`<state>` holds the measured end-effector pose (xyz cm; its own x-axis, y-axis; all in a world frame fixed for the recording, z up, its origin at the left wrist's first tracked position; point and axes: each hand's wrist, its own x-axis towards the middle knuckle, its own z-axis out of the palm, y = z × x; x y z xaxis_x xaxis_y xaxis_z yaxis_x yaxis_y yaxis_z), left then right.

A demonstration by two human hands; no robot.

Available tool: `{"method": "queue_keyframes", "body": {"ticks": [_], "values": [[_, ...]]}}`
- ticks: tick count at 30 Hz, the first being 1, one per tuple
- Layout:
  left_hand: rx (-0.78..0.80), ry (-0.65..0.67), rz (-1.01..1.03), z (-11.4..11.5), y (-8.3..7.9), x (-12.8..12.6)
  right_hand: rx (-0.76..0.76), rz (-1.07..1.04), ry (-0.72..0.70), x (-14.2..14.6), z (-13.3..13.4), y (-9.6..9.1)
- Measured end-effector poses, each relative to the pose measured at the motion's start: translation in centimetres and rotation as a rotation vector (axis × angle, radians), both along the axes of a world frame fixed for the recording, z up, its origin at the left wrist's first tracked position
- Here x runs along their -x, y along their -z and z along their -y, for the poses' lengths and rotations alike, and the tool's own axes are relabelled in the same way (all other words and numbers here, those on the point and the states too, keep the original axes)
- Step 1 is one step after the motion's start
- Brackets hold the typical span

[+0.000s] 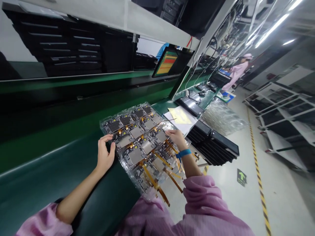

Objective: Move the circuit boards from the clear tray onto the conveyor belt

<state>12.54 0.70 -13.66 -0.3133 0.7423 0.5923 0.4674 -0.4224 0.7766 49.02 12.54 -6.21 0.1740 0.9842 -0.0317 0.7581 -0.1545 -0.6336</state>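
A clear plastic tray (108,122) with several circuit boards and orange flex cables lies on the green bench in front of me. My left hand (104,154) is at the tray's left edge, thumb and fingers curled round the rim. My right hand (175,137) rests on the tray's right side, fingers bent over a board; a blue strap circles that wrist. Orange cables (157,188) hang off the near edge of the tray.
A green conveyor belt (61,131) runs along the left. Papers with a yellow sheet (180,116), a stack of black trays (214,147) and clear trays (221,118) lie to the right. A person in pink (237,72) works far down the line. White racks (283,108) stand across the aisle.
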Motion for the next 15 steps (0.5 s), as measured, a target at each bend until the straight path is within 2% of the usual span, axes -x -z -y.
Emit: {"method": "queue_keyframes", "body": {"ticks": [9,13,15], "values": [[0.014,-0.030,0.031,-0.3,0.0,0.6,0.037,0.144,0.060,1.1,0.2,-0.2],[0.015,-0.051,0.020,-0.6,0.1,0.6,0.001,0.213,0.081,1.7,0.8,-1.0],[-0.010,-0.074,-0.002,-0.9,-0.2,1.5,-0.049,0.248,0.063,2.0,1.2,-1.4]]}}
